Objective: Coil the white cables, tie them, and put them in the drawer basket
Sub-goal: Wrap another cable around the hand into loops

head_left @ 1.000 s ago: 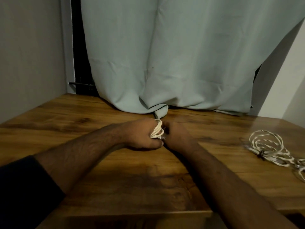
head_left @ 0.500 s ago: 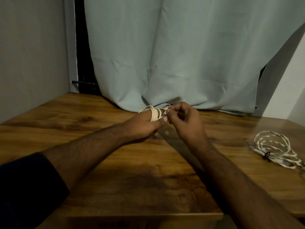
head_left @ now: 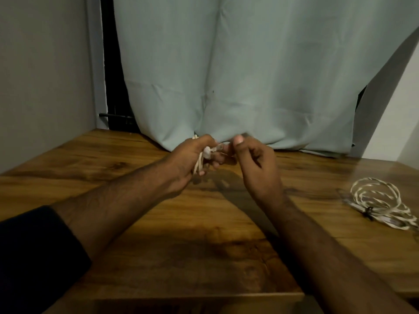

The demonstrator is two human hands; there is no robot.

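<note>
Over a wooden table [head_left: 158,257], a person's left hand [head_left: 188,159] is gripping a bunched white cable coil [head_left: 200,163], keeping the loops together, while the right hand [head_left: 254,164] is pinching something small beside it, apparently the loose end for tying. A second coil [head_left: 376,198], already bound, is lying well apart at right.
</note>
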